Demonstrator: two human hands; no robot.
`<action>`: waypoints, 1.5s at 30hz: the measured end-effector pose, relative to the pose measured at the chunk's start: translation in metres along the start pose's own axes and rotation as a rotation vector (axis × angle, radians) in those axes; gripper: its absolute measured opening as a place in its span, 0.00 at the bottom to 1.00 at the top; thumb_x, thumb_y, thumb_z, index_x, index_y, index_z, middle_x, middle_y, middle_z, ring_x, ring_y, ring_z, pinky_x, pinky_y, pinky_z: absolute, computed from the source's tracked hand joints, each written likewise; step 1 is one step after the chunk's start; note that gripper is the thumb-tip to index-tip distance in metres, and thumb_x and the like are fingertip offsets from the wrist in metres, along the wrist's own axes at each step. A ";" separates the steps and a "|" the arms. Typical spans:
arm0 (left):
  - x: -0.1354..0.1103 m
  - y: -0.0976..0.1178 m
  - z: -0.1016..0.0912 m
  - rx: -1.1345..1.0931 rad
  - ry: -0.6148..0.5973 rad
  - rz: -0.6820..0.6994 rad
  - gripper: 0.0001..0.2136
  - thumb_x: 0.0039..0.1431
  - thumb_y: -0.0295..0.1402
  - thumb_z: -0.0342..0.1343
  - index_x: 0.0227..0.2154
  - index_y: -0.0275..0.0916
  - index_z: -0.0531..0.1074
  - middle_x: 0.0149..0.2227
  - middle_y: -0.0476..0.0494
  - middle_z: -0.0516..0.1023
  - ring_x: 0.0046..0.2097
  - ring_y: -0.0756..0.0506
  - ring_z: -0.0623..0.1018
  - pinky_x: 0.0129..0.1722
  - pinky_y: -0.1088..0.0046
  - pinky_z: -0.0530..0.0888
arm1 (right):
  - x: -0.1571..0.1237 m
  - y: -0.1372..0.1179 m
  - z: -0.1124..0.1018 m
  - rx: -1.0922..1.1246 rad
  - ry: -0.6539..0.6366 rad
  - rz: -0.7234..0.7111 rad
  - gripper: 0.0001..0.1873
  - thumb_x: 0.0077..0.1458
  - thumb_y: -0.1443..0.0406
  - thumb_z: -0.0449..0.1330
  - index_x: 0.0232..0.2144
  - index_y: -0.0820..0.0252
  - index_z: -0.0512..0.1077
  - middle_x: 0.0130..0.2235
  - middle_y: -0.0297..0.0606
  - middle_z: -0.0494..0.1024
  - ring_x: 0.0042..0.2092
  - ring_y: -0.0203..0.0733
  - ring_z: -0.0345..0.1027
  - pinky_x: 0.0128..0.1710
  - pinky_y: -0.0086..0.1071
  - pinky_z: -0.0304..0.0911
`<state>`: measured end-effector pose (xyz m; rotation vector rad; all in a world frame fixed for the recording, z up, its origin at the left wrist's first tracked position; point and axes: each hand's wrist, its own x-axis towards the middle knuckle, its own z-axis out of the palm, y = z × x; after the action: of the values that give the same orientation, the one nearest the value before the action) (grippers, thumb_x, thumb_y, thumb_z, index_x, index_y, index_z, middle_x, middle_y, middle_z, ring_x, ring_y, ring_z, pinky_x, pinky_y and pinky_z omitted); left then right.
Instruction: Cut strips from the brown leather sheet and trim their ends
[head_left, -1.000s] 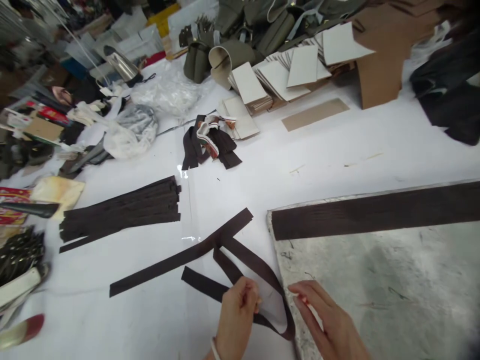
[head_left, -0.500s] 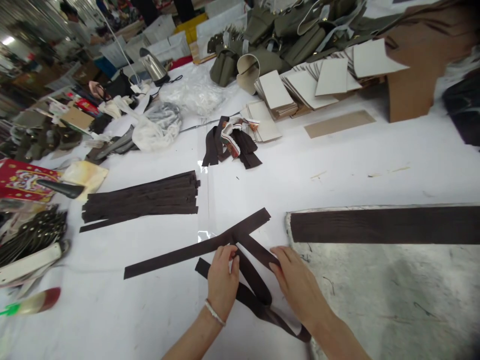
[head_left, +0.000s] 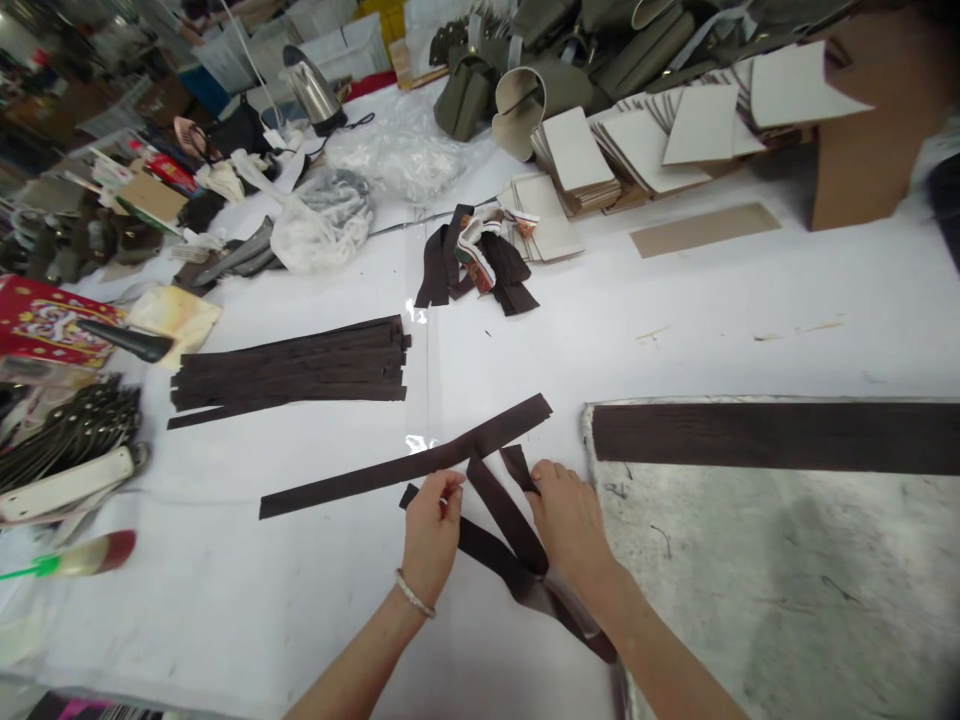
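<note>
My right hand point(head_left: 566, 510) is closed on a dark brown strip point(head_left: 516, 465), whose short end sticks out past the fingertips. My left hand point(head_left: 433, 525), with a bracelet at the wrist, has its fingers curled together; whether anything is between them cannot be made out. Between the hands lies a looped dark strip point(head_left: 510, 515), its upper end near the long flat strip point(head_left: 405, 460). Another dark length point(head_left: 487, 560) runs beneath my left hand and down toward my right forearm, where part of it is hidden.
A stack of dark strips point(head_left: 292, 370) lies at left. More strips point(head_left: 780, 435) rest along the grey slab point(head_left: 720, 570) at right. Behind are a strip bundle point(head_left: 442, 265), white-faced card pieces point(head_left: 577, 150) and a plastic bag point(head_left: 322, 225). A green-nozzled bottle point(head_left: 90, 555) lies far left.
My left fingers have come away from the looped strip's end and moved slightly left. The strip in my right hand has drawn back from the long flat strip. The camera view has shifted slightly.
</note>
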<state>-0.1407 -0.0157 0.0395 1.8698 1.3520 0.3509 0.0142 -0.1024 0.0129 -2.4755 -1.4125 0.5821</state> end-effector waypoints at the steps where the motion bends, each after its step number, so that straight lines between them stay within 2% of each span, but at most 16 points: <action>1: -0.002 0.001 0.001 -0.008 -0.028 0.015 0.08 0.59 0.30 0.46 0.35 0.41 0.70 0.34 0.46 0.75 0.34 0.47 0.72 0.34 0.70 0.68 | 0.000 0.001 0.000 0.014 -0.012 0.000 0.03 0.55 0.70 0.55 0.32 0.58 0.64 0.34 0.40 0.71 0.38 0.47 0.65 0.36 0.36 0.54; 5: -0.011 0.006 0.007 -0.022 -0.156 0.094 0.08 0.59 0.28 0.45 0.34 0.40 0.70 0.35 0.46 0.74 0.36 0.47 0.73 0.35 0.70 0.68 | -0.002 0.007 0.000 0.099 -0.023 0.031 0.03 0.55 0.69 0.54 0.29 0.58 0.63 0.35 0.40 0.71 0.37 0.45 0.65 0.34 0.33 0.54; 7: -0.015 0.009 0.009 -0.022 -0.206 0.121 0.09 0.60 0.27 0.45 0.34 0.40 0.71 0.35 0.45 0.74 0.37 0.47 0.73 0.36 0.70 0.69 | -0.006 0.011 -0.003 0.227 -0.039 0.088 0.03 0.56 0.67 0.52 0.29 0.57 0.61 0.32 0.37 0.70 0.33 0.43 0.65 0.31 0.32 0.53; 10: -0.021 0.013 0.011 -0.025 -0.265 0.150 0.10 0.60 0.27 0.45 0.34 0.40 0.72 0.35 0.45 0.74 0.39 0.47 0.73 0.39 0.69 0.70 | -0.017 0.016 -0.012 0.538 -0.055 0.195 0.07 0.55 0.63 0.53 0.27 0.56 0.59 0.25 0.31 0.67 0.27 0.39 0.61 0.27 0.30 0.52; 13: -0.024 0.021 0.013 -0.053 -0.355 0.201 0.11 0.59 0.25 0.45 0.35 0.41 0.72 0.36 0.45 0.75 0.40 0.47 0.73 0.41 0.69 0.70 | -0.033 0.020 -0.025 0.958 -0.046 0.273 0.11 0.53 0.57 0.57 0.27 0.56 0.60 0.25 0.30 0.68 0.28 0.39 0.64 0.29 0.30 0.57; 16: -0.029 0.034 0.012 -0.089 -0.549 0.267 0.17 0.54 0.19 0.43 0.38 0.43 0.73 0.37 0.47 0.77 0.41 0.46 0.72 0.43 0.69 0.70 | -0.054 0.022 -0.041 1.345 -0.060 0.381 0.15 0.50 0.54 0.61 0.30 0.58 0.64 0.27 0.33 0.72 0.30 0.40 0.67 0.31 0.32 0.63; 19: -0.037 0.047 0.012 -0.131 -0.787 0.308 0.26 0.46 0.15 0.45 0.45 0.45 0.70 0.44 0.48 0.77 0.44 0.46 0.71 0.46 0.67 0.69 | -0.074 0.021 -0.056 1.557 0.010 0.527 0.17 0.47 0.55 0.65 0.33 0.59 0.67 0.29 0.35 0.74 0.31 0.39 0.68 0.33 0.32 0.66; 22: -0.045 0.054 0.017 -0.123 -0.942 0.313 0.32 0.45 0.19 0.56 0.54 0.46 0.62 0.48 0.48 0.75 0.45 0.44 0.70 0.49 0.66 0.68 | -0.090 0.020 -0.065 1.708 0.084 0.648 0.18 0.46 0.56 0.67 0.36 0.60 0.69 0.34 0.37 0.75 0.36 0.41 0.70 0.37 0.33 0.68; 25: -0.049 0.052 0.027 -0.080 -1.035 0.319 0.32 0.44 0.31 0.66 0.54 0.44 0.64 0.46 0.47 0.75 0.45 0.45 0.70 0.49 0.68 0.67 | -0.101 0.023 -0.070 1.802 0.130 0.739 0.18 0.45 0.57 0.68 0.36 0.60 0.71 0.35 0.39 0.76 0.38 0.42 0.71 0.39 0.34 0.70; 29: -0.050 0.041 0.036 0.027 -1.124 0.284 0.22 0.48 0.39 0.64 0.47 0.44 0.71 0.38 0.49 0.80 0.42 0.45 0.71 0.41 0.73 0.66 | -0.106 0.041 -0.077 1.773 0.340 0.904 0.21 0.39 0.58 0.70 0.35 0.60 0.72 0.35 0.40 0.77 0.37 0.43 0.72 0.40 0.34 0.71; 32: -0.049 0.033 0.036 0.127 -1.140 0.275 0.11 0.51 0.38 0.62 0.37 0.43 0.77 0.31 0.49 0.81 0.38 0.46 0.72 0.37 0.73 0.63 | -0.106 0.062 -0.083 1.678 0.505 0.966 0.21 0.37 0.59 0.71 0.35 0.60 0.73 0.38 0.40 0.77 0.39 0.42 0.73 0.42 0.32 0.71; 34: -0.048 0.032 0.034 0.103 -1.126 0.309 0.09 0.50 0.38 0.63 0.35 0.43 0.78 0.33 0.49 0.80 0.38 0.46 0.72 0.39 0.72 0.63 | -0.106 0.076 -0.087 1.621 0.604 0.965 0.20 0.39 0.60 0.70 0.36 0.60 0.73 0.41 0.40 0.76 0.41 0.41 0.73 0.43 0.28 0.71; 38: -0.049 0.045 0.037 -0.020 -1.090 0.347 0.23 0.48 0.40 0.64 0.49 0.45 0.70 0.47 0.48 0.76 0.44 0.44 0.71 0.49 0.69 0.62 | -0.102 0.094 -0.092 1.650 0.730 0.968 0.16 0.42 0.63 0.68 0.36 0.60 0.73 0.39 0.38 0.76 0.41 0.39 0.72 0.42 0.29 0.72; 41: -0.057 0.060 0.055 0.001 -1.022 0.302 0.32 0.48 0.37 0.64 0.56 0.45 0.61 0.51 0.45 0.73 0.49 0.42 0.67 0.51 0.66 0.63 | -0.100 0.099 -0.094 1.757 0.770 0.983 0.15 0.42 0.65 0.67 0.36 0.59 0.73 0.38 0.36 0.76 0.40 0.38 0.72 0.41 0.31 0.72; 45: -0.070 0.070 0.090 0.069 -0.811 0.181 0.21 0.51 0.30 0.55 0.50 0.39 0.65 0.44 0.41 0.72 0.47 0.42 0.68 0.50 0.65 0.64 | -0.100 0.107 -0.101 1.855 0.828 1.000 0.15 0.42 0.66 0.68 0.35 0.60 0.73 0.38 0.36 0.77 0.39 0.38 0.73 0.42 0.33 0.72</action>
<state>-0.0647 -0.1257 0.0464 1.8796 0.6487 -0.3501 0.0958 -0.2435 0.0840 -1.1587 0.6951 0.4546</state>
